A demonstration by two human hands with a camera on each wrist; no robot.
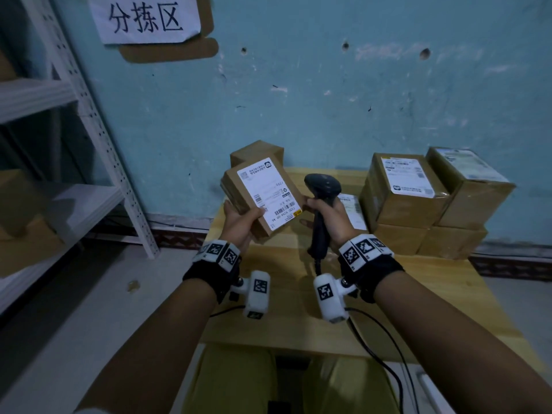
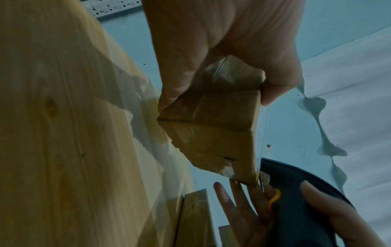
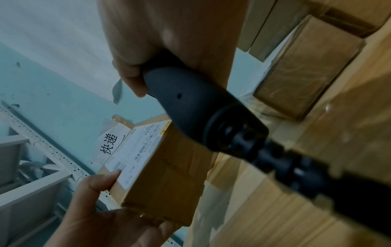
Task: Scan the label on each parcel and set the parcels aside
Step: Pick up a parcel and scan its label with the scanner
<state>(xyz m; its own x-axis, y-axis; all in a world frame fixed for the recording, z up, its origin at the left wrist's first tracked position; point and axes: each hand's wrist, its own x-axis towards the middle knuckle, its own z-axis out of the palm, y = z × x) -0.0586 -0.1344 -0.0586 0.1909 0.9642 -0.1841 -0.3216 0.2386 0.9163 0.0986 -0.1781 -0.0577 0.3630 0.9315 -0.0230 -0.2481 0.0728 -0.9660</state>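
My left hand (image 1: 243, 218) grips a small brown cardboard parcel (image 1: 239, 186) above the table's left side, thumb on its white shipping label (image 1: 268, 189), which faces up. The same parcel (image 2: 211, 133) shows from below in the left wrist view, and the parcel (image 3: 169, 175) with its label (image 3: 135, 150) appears in the right wrist view. My right hand (image 1: 324, 213) holds a black barcode scanner (image 1: 322, 186) by its handle, head up, just right of the parcel. The scanner (image 3: 190, 103) and its cable fill the right wrist view; the scanner (image 2: 296, 200) also sits beside the parcel's lower corner.
A wooden table (image 1: 433, 294) stands against a blue wall. Several brown labelled parcels (image 1: 412, 198) are stacked at its back right, another parcel (image 1: 257, 152) behind the held one. A white metal shelf rack (image 1: 98, 138) stands left. The scanner cable (image 1: 388, 354) trails off the table's near edge.
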